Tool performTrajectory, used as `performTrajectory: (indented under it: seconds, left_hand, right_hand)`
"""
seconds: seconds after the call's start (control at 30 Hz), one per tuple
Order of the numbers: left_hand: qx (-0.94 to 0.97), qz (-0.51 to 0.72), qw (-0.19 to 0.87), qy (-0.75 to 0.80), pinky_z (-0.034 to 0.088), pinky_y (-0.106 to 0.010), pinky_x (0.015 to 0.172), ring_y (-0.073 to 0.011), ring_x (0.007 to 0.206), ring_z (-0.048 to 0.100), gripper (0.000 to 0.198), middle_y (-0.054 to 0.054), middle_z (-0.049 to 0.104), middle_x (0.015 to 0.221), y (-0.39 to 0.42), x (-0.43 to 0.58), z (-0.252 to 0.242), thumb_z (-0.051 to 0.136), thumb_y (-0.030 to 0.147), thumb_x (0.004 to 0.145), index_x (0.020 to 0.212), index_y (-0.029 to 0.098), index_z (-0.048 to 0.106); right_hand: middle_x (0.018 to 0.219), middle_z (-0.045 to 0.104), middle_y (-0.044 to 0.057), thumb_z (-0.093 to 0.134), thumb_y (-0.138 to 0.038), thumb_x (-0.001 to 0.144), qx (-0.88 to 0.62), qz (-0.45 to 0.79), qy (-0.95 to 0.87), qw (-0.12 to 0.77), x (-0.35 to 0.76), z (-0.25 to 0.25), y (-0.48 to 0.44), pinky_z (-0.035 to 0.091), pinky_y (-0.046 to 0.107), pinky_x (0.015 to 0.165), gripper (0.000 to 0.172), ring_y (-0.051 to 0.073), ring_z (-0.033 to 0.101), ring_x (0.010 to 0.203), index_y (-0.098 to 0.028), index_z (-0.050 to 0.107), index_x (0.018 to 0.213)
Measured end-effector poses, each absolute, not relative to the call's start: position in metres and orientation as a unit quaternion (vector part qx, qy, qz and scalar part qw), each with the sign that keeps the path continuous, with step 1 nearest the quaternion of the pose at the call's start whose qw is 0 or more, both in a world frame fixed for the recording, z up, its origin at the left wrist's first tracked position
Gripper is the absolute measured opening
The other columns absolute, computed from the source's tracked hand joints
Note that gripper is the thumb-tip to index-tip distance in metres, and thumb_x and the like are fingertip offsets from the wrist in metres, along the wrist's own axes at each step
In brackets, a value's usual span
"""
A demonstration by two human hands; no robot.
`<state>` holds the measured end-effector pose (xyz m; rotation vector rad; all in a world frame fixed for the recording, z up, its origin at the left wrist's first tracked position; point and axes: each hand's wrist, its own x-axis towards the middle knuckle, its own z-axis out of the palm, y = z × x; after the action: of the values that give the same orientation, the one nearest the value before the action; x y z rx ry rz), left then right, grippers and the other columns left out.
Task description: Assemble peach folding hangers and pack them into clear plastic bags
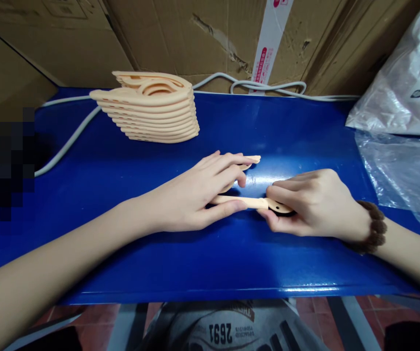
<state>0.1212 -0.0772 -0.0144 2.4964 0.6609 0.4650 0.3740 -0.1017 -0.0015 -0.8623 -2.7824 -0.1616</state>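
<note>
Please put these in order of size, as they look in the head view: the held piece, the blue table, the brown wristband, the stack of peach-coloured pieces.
1. Blue table
2. Stack of peach-coloured pieces
3. Brown wristband

Not ranked: the held piece, because fingers partly cover it.

On the table (158,265), a stack of parts (158,114) is sitting behind the left hand (204,190). Another part (252,202) is spanning both it and the right hand (310,204). Behind, a cord (73,138) is running before a box (180,39); a bag (396,92) is lying rightmost.

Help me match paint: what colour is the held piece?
The held piece is pale peach, clearest in the head view.
</note>
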Motion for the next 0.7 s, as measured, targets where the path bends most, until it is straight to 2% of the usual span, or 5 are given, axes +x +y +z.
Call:
performTrajectory:
  seconds: [0.1,0.2,0.33,0.5,0.7]
  left_hand:
    - [0.892,0.206,0.306,0.261,0.036,-0.044,0.121,-0.024,0.147,0.039,0.019,-0.012,0.043,0.155,-0.075,0.12,-0.013,0.052,0.028,0.099,0.116,0.02,0.054]
    - [0.872,0.236,0.329,0.274,0.039,-0.037,0.119,-0.0221,0.148,0.039,0.022,-0.012,0.049,0.149,-0.072,0.119,-0.014,0.053,0.019,0.096,0.118,0.018,0.054]
    - [0.859,0.256,0.341,0.283,0.039,-0.038,0.119,-0.0229,0.147,0.041,0.032,-0.012,0.053,0.147,-0.066,0.117,-0.019,0.056,0.018,0.093,0.125,0.019,0.053]
    - [0.869,0.256,0.292,0.306,0.045,-0.037,0.114,-0.0239,0.135,0.056,0.037,-0.008,0.061,0.142,-0.061,0.113,-0.021,0.061,0.024,0.092,0.128,0.02,0.053]
    - [0.877,0.245,0.259,0.321,0.049,-0.033,0.11,-0.0225,0.128,0.061,0.039,-0.006,0.063,0.14,-0.06,0.111,-0.02,0.062,0.033,0.094,0.13,0.021,0.054]
  right_hand:
    - [0.051,0.049,-0.004,0.049,-0.04,0.096,-0.268,-0.042,-0.955,0.115,0.375,0.002,-0.103,0.022,0.029,0.049,0.037,0.01,0.041,0.043,-0.02,0.052,0.065]
    - [0.05,0.045,-0.005,0.048,-0.041,0.095,-0.241,-0.036,-0.962,0.125,0.378,0.005,-0.102,0.025,0.028,0.05,0.037,0.01,0.039,0.044,-0.021,0.05,0.064]
    - [0.053,0.045,-0.004,0.046,-0.043,0.097,-0.212,-0.029,-0.97,0.112,0.38,0.007,-0.102,0.029,0.027,0.053,0.038,0.011,0.041,0.048,-0.021,0.052,0.067]
    - [0.058,0.05,-0.003,0.047,-0.067,0.096,-0.193,-0.063,-0.972,0.116,0.376,0.005,-0.102,0.033,0.028,0.057,0.054,0.013,0.046,0.053,-0.019,0.059,0.074]
    - [0.065,0.055,0.0,0.049,-0.069,0.093,-0.195,-0.142,-0.96,0.141,0.373,0.005,-0.101,0.033,0.03,0.057,0.056,0.015,0.046,0.059,-0.017,0.065,0.08]
